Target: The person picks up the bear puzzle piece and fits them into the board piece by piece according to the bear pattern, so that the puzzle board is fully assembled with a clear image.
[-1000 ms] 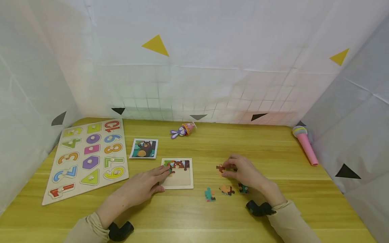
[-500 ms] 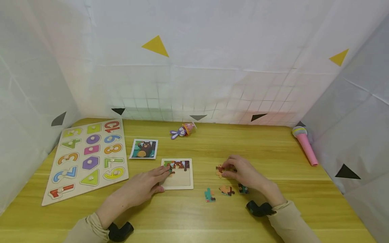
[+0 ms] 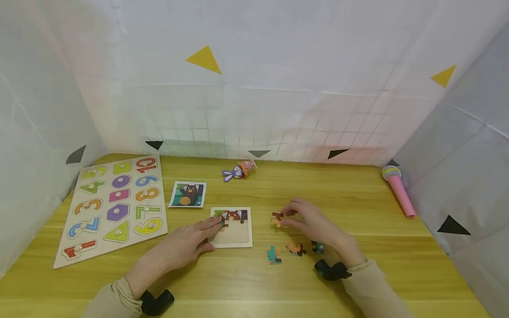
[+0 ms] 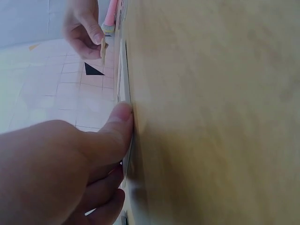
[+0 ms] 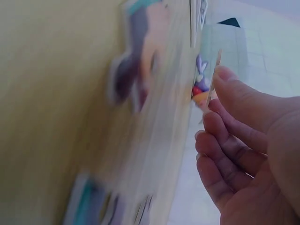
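My right hand pinches a brown and orange jigsaw piece between thumb and fingers. In the right wrist view that piece shows edge-on, raised off the table. My left hand rests on the left side of a small wooden puzzle tray, fingers stretched over it and thumb at its near left corner. The tray's top row and part of its left side hold bear-picture pieces; the rest is bare wood. Lying nearer me are a teal piece, an orange-brown piece and a dark piece.
A bear picture card lies behind the left hand. Further left is a large number and shape puzzle board. A purple rabbit toy lies at the back, and a pink toy microphone at the right edge. White cloth walls enclose the wooden table.
My right hand has moved left and slightly away from me, carrying the pinched jigsaw piece closer to the tray. The left hand has stayed on the tray.
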Demonstrator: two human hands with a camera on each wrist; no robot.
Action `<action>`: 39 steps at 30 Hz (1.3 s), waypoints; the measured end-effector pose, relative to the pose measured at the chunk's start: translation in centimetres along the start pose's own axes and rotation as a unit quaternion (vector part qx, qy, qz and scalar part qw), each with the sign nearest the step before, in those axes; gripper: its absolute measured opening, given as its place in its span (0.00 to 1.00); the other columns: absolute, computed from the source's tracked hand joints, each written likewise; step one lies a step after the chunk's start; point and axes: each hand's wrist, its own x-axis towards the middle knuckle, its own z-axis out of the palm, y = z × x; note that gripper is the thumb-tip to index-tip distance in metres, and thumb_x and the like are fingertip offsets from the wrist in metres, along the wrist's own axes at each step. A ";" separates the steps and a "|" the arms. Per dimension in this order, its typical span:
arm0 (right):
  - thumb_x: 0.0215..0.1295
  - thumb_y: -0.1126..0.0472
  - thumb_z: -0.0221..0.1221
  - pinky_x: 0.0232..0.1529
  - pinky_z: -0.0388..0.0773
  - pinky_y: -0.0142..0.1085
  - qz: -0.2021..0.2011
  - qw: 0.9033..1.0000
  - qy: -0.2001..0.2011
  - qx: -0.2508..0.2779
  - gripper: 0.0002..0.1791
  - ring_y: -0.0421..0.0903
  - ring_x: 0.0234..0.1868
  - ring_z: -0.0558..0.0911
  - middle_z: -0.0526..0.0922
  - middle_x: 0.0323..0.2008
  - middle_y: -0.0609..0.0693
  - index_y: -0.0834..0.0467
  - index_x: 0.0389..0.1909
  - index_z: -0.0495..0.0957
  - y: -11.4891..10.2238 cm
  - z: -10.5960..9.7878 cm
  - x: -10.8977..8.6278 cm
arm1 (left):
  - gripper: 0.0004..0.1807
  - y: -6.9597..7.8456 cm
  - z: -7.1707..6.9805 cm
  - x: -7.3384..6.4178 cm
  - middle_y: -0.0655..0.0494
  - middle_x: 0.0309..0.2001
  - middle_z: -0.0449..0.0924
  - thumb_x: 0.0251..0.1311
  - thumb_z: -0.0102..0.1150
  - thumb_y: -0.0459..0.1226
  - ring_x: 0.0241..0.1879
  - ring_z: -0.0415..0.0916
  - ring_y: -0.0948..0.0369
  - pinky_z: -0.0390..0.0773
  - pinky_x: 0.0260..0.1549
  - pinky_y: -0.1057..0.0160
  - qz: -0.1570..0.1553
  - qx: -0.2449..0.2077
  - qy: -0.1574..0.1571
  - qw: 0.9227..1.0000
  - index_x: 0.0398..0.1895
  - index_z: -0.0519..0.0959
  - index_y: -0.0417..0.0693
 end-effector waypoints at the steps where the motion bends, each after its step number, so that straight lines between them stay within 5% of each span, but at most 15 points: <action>1: 0.68 0.54 0.64 0.49 0.81 0.44 0.000 1.000 -0.002 0.002 0.13 0.45 0.46 0.81 0.80 0.41 0.45 0.57 0.47 0.83 -0.3 0.1 0.3 | 0.30 0.0 0.0 0.0 0.49 0.75 0.62 0.72 0.56 0.44 0.68 0.69 0.47 0.77 0.58 0.47 -0.001 -0.002 -0.001 1.000 0.74 0.67 0.47; 21: 0.69 0.54 0.63 0.50 0.81 0.42 -0.053 0.998 -0.037 0.016 0.14 0.47 0.46 0.81 0.81 0.42 0.49 0.60 0.47 0.82 -5.2 2.6 4.6 | 0.29 0.0 0.1 0.1 0.49 0.75 0.63 0.72 0.56 0.44 0.66 0.71 0.46 0.77 0.58 0.47 -0.008 -0.004 -0.003 1.000 0.74 0.67 0.48; 39: 0.69 0.55 0.63 0.47 0.78 0.34 -0.061 0.995 -0.072 0.028 0.11 0.43 0.44 0.79 0.80 0.41 0.46 0.56 0.45 0.83 -8.2 4.5 7.2 | 0.29 0.1 -0.1 0.2 0.50 0.75 0.62 0.71 0.56 0.45 0.65 0.73 0.47 0.78 0.56 0.47 -0.010 -0.004 -0.005 1.000 0.72 0.69 0.45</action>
